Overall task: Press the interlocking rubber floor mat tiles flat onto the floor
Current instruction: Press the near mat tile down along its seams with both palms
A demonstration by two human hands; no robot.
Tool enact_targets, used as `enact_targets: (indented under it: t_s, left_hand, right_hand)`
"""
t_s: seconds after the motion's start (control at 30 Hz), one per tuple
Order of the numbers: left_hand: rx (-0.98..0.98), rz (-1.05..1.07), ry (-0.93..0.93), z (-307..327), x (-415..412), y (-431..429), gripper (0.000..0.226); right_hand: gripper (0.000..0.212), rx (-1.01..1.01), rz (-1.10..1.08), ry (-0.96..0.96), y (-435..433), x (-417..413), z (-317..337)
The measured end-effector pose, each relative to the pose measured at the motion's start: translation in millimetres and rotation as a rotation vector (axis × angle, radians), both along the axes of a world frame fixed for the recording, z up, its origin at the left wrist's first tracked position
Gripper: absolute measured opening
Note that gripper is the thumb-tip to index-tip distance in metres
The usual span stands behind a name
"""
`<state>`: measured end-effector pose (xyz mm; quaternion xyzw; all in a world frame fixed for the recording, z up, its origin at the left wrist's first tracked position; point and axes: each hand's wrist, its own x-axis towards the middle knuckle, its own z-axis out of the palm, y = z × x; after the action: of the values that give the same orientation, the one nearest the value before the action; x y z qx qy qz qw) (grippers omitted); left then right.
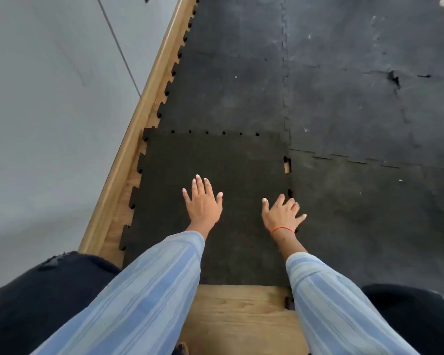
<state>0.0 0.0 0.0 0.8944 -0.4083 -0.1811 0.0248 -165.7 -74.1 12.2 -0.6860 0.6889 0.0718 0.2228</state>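
While both arms reach forward over bare wood, the scene reads like this:
Plywood floor (241,316): uncovered nearest the person.
Sleeves (144,290): blue striped.
Left hand (203,203): palm down on the near tile, fingers straight and spread.
Right hand (282,213): palm down at that tile's right seam, fingers splayed, an orange thread (280,229) at the wrist.
Near tile (215,157): dark, its toothed edges partly unseated, small gaps along the far and right joints.
Farther tiles (344,98): dusty, locked together.
Baseboard (139,119): wooden, along the left.
Writing: none legible.
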Motion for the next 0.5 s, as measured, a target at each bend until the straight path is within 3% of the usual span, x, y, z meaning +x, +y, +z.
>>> enact_targets:
  t_s: [0.17, 0.37, 0.5]
  left_hand:
    - [0.043, 0.114, 0.071, -18.5, 3.0, 23.8, 0.074]
    - [0.118, 0.352, 0.134, -30.1, 47.8, 63.6, 0.085]
    - [0.127, 0.477, 0.19, -29.1, 72.9, 67.9, 0.105]
  right_hand:
    - [0.084, 0.107, -0.043, 0.03, -0.6, -5.4, -12.2]
    - [0.105, 0.108, -0.03, 0.068, -5.1, -14.0, -21.6]
    - [0.112, 0.059, -0.025, 0.078, -11.1, -15.2, -25.9]
